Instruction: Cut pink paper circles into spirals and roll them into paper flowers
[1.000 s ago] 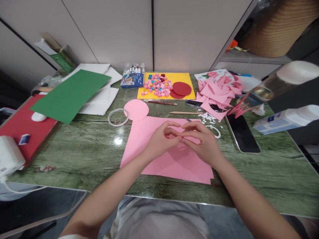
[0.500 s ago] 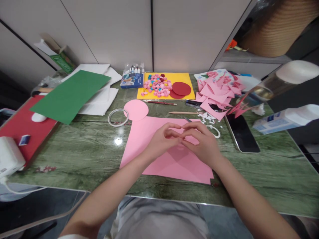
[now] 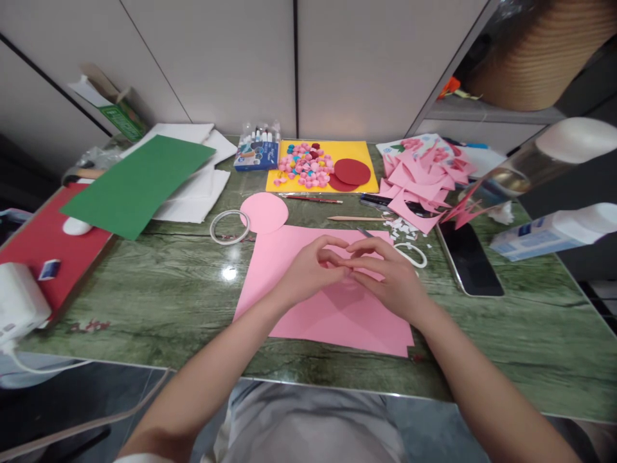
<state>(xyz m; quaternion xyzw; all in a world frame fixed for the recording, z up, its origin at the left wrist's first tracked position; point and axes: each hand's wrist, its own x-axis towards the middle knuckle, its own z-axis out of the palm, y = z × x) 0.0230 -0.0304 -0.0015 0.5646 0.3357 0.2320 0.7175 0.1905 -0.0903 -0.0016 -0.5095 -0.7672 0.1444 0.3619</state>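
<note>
Over a large pink paper sheet [image 3: 289,321] my left hand [image 3: 315,267] and my right hand [image 3: 390,276] meet at the fingertips. Both are curled into a pinch, thumbs and fingers close together. Whatever lies between the fingertips is hidden or too small to make out. Partly covered by my right hand is a pair of scissors with white handles [image 3: 418,263]. A pink paper circle [image 3: 264,212] touches the sheet's far left corner, and a roll of tape [image 3: 213,230] lies beside it.
Farther back are a yellow sheet [image 3: 369,151] with small paper rolls [image 3: 308,168] and red circles [image 3: 353,172], markers [image 3: 256,154] and pink scraps [image 3: 414,183]. A phone [image 3: 470,260] and white bottle [image 3: 544,235] stand right; green paper [image 3: 139,186] and a white charger [image 3: 19,296] are left.
My fingertips have shifted very slightly against each other. The whole view has moved a little; the things on the table stay in place.
</note>
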